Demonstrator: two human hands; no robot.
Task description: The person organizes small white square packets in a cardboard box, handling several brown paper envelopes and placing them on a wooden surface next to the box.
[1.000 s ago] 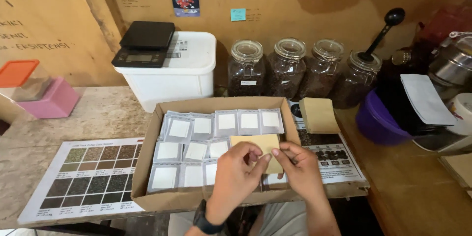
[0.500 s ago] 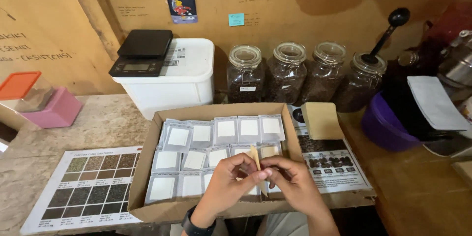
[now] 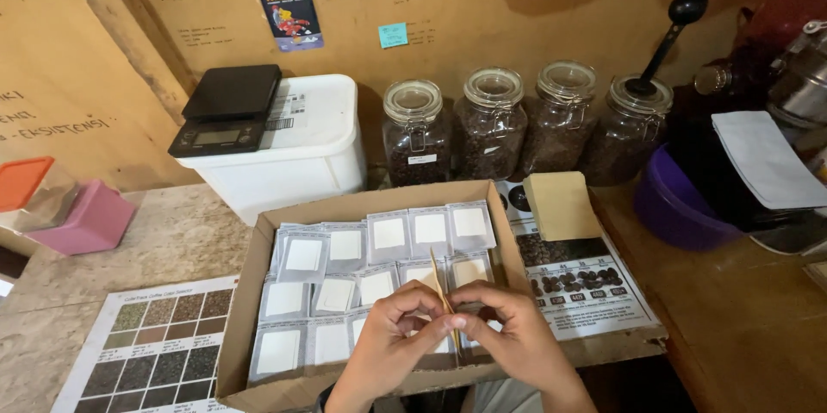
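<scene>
Both hands are meeting over the near end of the cardboard box (image 3: 362, 206), and they are pinching a thin tan paper packet (image 3: 443, 297) between them. The left hand (image 3: 392, 340) is gripping it from the left with thumb and fingertips closed on its lower part, while the right hand (image 3: 508, 335) is pressing in from the other side, fingertips touching those of the left. The packet is standing edge-on and nearly upright, its top tilting slightly left, just above the rows of silver sachets (image 3: 370, 279) that are filling the box, each with a pale square label.

The box is sitting on the desk (image 3: 172, 236). To its left, a colour chart (image 3: 159, 348) of brown and grey squares is lying flat. Just beside the box on the right, a printed sheet with bean pictures (image 3: 586, 284) is lying with a tan envelope (image 3: 562, 204) resting on its far end. Behind the box, four glass jars (image 3: 525, 120) of dark beans are standing in a row against the wall. A black scale (image 3: 226, 111) is sitting on top of a white tub (image 3: 293, 150), and a purple bowl (image 3: 676, 211) is sitting at the right.
</scene>
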